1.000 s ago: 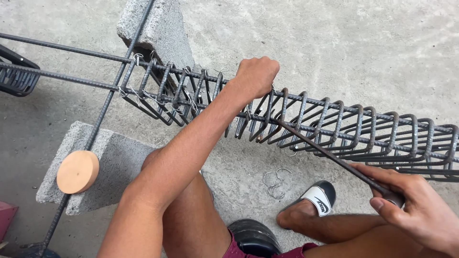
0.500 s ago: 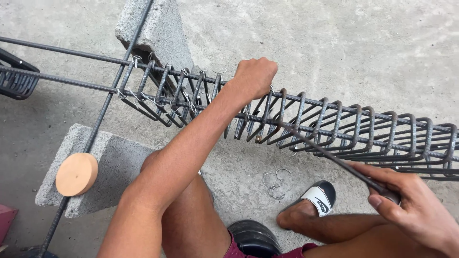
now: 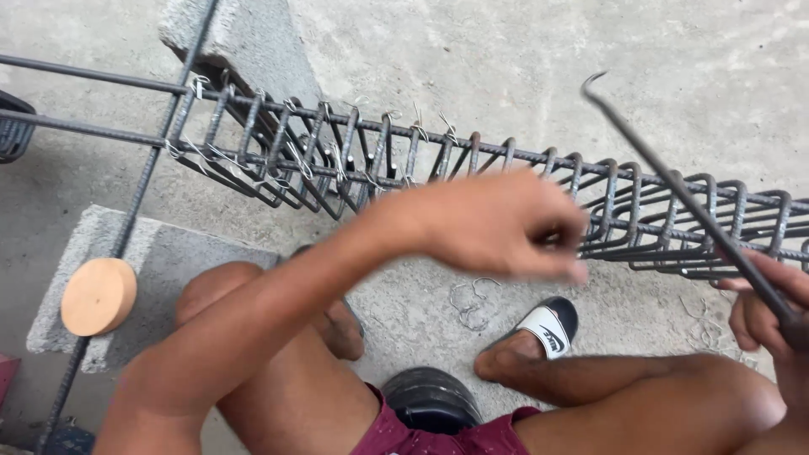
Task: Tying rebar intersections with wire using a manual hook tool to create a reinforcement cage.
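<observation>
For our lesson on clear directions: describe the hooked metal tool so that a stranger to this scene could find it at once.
Start at the long steel bar cage running across the concrete floor. At its right end, the right hand grips a thin dark rod, the hooked tool, slanting up over the cage. Unlike the tied bars, it is loose and ends in a small hook.

Thin dark hooked tying rod (image 3: 674,181) raised aslant over the long rebar cage (image 3: 438,160)

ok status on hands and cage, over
Left hand blurred above rebar cage, grip unclear. Right hand holds hook tool, tip raised. Nothing blocking.
</observation>
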